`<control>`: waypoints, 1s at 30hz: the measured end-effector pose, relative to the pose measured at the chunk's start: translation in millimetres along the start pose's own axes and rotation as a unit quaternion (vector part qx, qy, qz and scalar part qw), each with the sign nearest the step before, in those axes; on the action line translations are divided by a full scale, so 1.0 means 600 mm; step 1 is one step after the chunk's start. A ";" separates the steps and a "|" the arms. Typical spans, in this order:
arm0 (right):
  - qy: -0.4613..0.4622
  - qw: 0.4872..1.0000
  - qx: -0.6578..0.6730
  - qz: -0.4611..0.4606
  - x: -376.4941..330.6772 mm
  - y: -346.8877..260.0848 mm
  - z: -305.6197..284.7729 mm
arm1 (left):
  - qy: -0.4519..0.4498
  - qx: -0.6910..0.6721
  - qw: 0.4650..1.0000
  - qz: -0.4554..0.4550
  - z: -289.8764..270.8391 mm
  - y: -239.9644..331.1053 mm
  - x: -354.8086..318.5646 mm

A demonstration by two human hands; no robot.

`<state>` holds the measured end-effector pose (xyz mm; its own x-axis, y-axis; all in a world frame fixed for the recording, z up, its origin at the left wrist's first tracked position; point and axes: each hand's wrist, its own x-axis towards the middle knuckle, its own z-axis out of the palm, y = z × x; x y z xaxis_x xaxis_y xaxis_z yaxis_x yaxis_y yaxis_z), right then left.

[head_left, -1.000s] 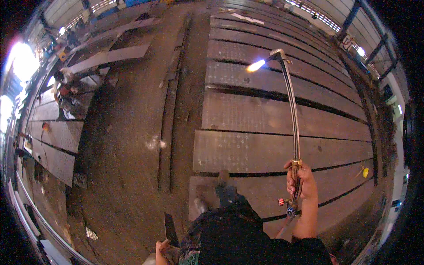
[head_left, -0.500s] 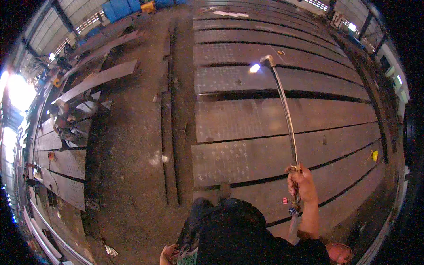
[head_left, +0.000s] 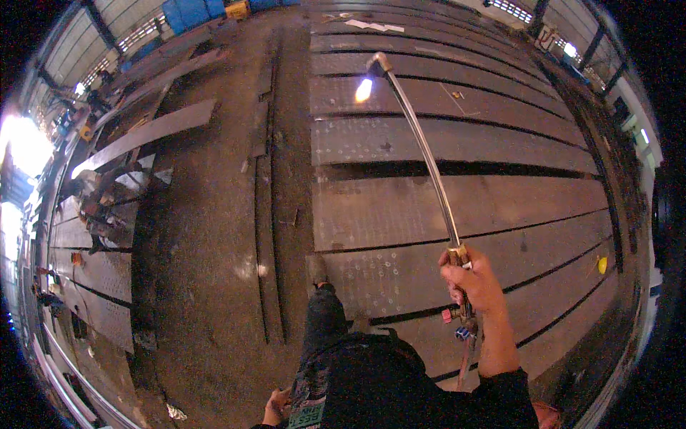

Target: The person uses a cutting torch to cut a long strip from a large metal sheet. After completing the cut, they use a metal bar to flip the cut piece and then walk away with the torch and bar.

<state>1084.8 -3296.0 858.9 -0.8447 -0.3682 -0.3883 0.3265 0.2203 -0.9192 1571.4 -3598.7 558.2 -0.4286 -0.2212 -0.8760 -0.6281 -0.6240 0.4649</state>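
My right hand is closed round the handle of a long cutting torch. The tube slants up and left to a bent head, where a lit flame points down over the steel plates, apart from them. Below my fingers sit a red knob and a blue knob, and a hose runs down from the handle. My left hand hangs low at the bottom edge beside my dark clothes; its fingers are partly hidden, so its grip is unclear.
Long plates lie side by side with dark gaps between them; several carry rows of chalk-like marks. Narrow steel strips lie on the floor to my left. Beyond them, a person bends over more plates. A small yellow object lies at the right.
The torch head and flame have swung left and farther away, and my right hand has moved slightly left and up. One of my legs now reaches forward beside the plates.
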 end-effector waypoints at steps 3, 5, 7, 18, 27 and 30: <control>-0.018 0.999 0.024 -0.023 0.084 -0.046 0.023 | 0.006 0.003 1.000 -0.011 0.003 0.036 0.048; -0.021 0.999 0.021 -0.023 0.145 -0.080 0.043 | 0.010 0.001 1.000 -0.016 0.002 0.061 0.083; -0.012 1.000 0.018 -0.022 0.191 -0.108 0.056 | 0.014 -0.002 1.000 -0.020 0.003 0.091 0.127; 0.004 0.998 0.036 -0.043 0.288 -0.207 0.059 | -0.006 0.035 0.998 -0.042 -0.029 0.221 0.295; 0.083 0.996 -0.025 -0.025 0.350 -0.225 0.038 | -0.020 0.006 0.999 -0.032 -0.162 0.295 0.526; 0.107 0.993 -0.020 -0.049 0.424 -0.220 -0.015 | -0.044 -0.035 0.996 0.075 -0.077 0.415 0.480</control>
<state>823.0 -3410.9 882.0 -0.9439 -0.1904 -0.2698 0.2244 0.2296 -0.9471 1321.7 -3852.3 415.6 -0.5713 -0.2524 -0.7810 -0.5065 -0.6404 0.5774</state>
